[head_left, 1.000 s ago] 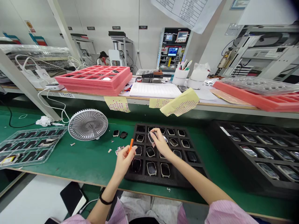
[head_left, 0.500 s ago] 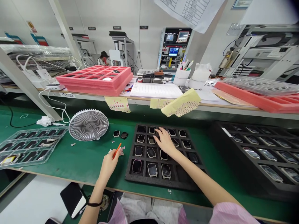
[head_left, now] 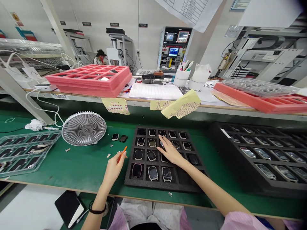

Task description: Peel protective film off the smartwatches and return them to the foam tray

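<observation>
My left hand (head_left: 115,166) is closed around a slim orange stick-like tool (head_left: 122,154), held just left of the black foam tray (head_left: 148,185). My right hand (head_left: 170,151) reaches over the tray with its fingers spread, fingertips at a watch case in the upper middle; whether they touch it I cannot tell. In the tray's pockets lie several square watch cases with dark screens, one of them pink-rimmed (head_left: 137,170). My right hand and forearm hide part of the pockets. Two loose watch pieces, one silver-rimmed (head_left: 115,137) and one black (head_left: 123,138), lie beyond my left hand.
A grey round fan (head_left: 83,128) stands at the left, beside a clear plastic tray (head_left: 49,150) of dark parts. A second black tray (head_left: 240,180) with watches is at the right. Pink foam trays (head_left: 88,84) and a paper sheet (head_left: 155,91) rest on the shelf.
My right hand has shifted rightward across the tray, uncovering a watch in the second column. My left hand has come nearer the tray with the orange tool. The camera view has turned slightly.
</observation>
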The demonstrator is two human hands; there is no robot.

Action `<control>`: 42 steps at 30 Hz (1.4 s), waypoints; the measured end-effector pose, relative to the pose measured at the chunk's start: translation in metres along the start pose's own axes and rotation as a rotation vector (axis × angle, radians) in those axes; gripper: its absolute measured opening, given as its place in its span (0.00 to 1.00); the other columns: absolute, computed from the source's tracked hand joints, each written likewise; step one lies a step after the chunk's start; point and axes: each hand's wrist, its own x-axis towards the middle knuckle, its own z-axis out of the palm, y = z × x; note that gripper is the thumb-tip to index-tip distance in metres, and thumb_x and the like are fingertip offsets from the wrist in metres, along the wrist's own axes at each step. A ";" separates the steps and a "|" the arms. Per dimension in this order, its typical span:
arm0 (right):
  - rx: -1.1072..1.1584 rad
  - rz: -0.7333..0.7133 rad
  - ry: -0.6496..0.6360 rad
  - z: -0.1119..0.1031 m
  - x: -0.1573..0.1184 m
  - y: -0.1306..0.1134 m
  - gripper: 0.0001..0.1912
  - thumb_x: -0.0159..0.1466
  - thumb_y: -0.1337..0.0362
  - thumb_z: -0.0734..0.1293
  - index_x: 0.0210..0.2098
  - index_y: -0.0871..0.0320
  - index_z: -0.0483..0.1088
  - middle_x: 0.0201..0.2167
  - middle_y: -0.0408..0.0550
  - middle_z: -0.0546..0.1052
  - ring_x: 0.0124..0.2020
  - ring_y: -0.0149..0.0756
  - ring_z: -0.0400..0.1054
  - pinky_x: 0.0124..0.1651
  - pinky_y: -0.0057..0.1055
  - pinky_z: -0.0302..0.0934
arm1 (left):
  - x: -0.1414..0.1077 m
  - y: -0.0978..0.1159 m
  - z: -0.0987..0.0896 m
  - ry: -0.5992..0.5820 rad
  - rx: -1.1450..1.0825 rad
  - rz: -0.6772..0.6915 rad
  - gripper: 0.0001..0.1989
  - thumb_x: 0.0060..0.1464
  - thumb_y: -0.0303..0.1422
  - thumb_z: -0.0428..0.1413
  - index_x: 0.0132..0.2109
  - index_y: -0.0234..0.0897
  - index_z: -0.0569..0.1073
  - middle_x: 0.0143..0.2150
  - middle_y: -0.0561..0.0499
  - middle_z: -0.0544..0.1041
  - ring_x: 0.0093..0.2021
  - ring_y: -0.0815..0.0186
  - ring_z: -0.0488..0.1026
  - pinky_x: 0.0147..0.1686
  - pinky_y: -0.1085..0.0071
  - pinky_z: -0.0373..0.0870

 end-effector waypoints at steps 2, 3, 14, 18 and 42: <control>0.072 -0.054 0.089 -0.002 0.004 0.008 0.27 0.66 0.58 0.55 0.64 0.52 0.56 0.62 0.54 0.64 0.63 0.44 0.55 0.63 0.47 0.52 | 0.000 0.001 -0.001 -0.001 0.005 0.001 0.25 0.56 0.52 0.44 0.30 0.37 0.71 0.20 0.56 0.61 0.21 0.67 0.58 0.24 0.73 0.53; 0.117 -0.059 0.135 -0.002 0.007 0.012 0.25 0.65 0.62 0.55 0.61 0.53 0.61 0.57 0.55 0.69 0.58 0.44 0.62 0.59 0.46 0.57 | 0.000 0.001 -0.001 0.000 0.008 0.001 0.24 0.57 0.52 0.44 0.30 0.37 0.71 0.20 0.56 0.61 0.21 0.67 0.59 0.25 0.73 0.53; 0.116 0.119 0.161 -0.017 0.028 0.014 0.20 0.56 0.72 0.65 0.48 0.57 0.70 0.29 0.46 0.74 0.29 0.36 0.72 0.37 0.35 0.67 | -0.005 0.002 -0.010 0.045 0.015 -0.018 0.25 0.57 0.52 0.44 0.29 0.37 0.71 0.19 0.56 0.61 0.21 0.68 0.58 0.25 0.73 0.54; -0.213 -0.122 0.186 -0.015 0.030 -0.019 0.14 0.59 0.71 0.64 0.44 0.58 0.72 0.37 0.54 0.76 0.43 0.46 0.68 0.47 0.43 0.62 | -0.005 0.006 -0.008 0.046 0.024 -0.009 0.25 0.57 0.52 0.43 0.29 0.36 0.71 0.19 0.56 0.61 0.21 0.68 0.59 0.25 0.73 0.55; 0.537 -0.103 -0.070 0.065 0.085 -0.039 0.20 0.50 0.57 0.69 0.42 0.55 0.67 0.26 0.43 0.77 0.28 0.39 0.73 0.38 0.39 0.66 | -0.030 0.022 -0.006 0.039 -0.048 -0.038 0.19 0.60 0.42 0.44 0.31 0.35 0.73 0.20 0.56 0.63 0.22 0.69 0.60 0.25 0.73 0.53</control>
